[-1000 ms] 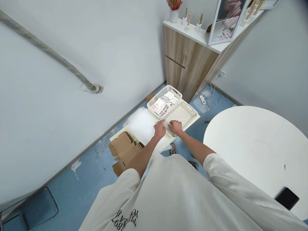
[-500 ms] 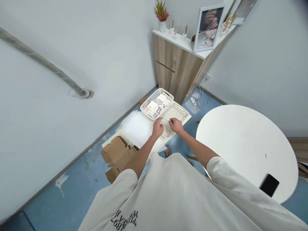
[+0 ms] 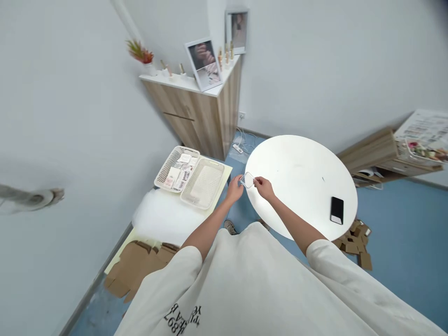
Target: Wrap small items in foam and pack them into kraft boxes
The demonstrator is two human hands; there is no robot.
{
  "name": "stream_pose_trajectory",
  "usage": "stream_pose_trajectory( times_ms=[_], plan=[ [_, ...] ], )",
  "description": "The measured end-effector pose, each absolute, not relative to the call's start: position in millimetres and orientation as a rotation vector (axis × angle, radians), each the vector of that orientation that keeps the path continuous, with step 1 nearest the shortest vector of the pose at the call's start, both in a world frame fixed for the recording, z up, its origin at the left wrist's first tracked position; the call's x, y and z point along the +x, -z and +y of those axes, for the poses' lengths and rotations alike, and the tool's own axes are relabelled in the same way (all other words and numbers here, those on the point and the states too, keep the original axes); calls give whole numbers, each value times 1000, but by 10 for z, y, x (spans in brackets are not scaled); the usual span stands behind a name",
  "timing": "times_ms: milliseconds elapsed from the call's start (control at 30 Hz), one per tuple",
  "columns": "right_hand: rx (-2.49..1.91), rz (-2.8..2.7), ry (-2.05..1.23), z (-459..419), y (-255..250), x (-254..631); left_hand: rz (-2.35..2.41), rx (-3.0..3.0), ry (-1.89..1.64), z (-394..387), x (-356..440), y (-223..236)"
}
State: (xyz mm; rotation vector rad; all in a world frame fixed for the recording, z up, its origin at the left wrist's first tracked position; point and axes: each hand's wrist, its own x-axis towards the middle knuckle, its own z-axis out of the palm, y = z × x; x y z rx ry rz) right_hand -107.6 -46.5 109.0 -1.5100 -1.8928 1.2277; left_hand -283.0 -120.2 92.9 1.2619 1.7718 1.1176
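Note:
Between my two hands is a small clear plastic case (image 3: 248, 180), roughly square, held near the edge of the round white table (image 3: 301, 163). My left hand (image 3: 234, 188) pinches its left side. Its right side is gripped by the fingers of my right hand (image 3: 263, 187). What the case contains, if anything, is too small to tell. To the left stand two white plastic baskets: one basket (image 3: 163, 171) holds several small packets and cards (image 3: 178, 175), and the nearer basket (image 3: 206, 189) shows a pale bottom.
A black phone (image 3: 337, 210) lies on the round table. White sheet material (image 3: 159, 217) and flattened cardboard boxes (image 3: 140, 266) cover the low table at left. More cardboard (image 3: 357, 242) is on the floor at right. A wooden cabinet (image 3: 196, 112) fills the corner.
My view has turned right. Both hands have carried the clear case from over the nearer basket to the edge of the round table.

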Motion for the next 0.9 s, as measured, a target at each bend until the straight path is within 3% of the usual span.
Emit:
stream_pose_trajectory(
  times_ms=[433,633,900],
  plan=[
    [-1836,-1504,-1231,-358,-697,1203,1496,1240,-741,-661,-712,-627],
    [-1953,-1411,-1337,-246,-303,1748,1560,1175,-520,-631,-122,-330],
    [-2009,-1376,-1453,-226,101,2134,1652,1069,-473,-698,249,-45]
  ],
)
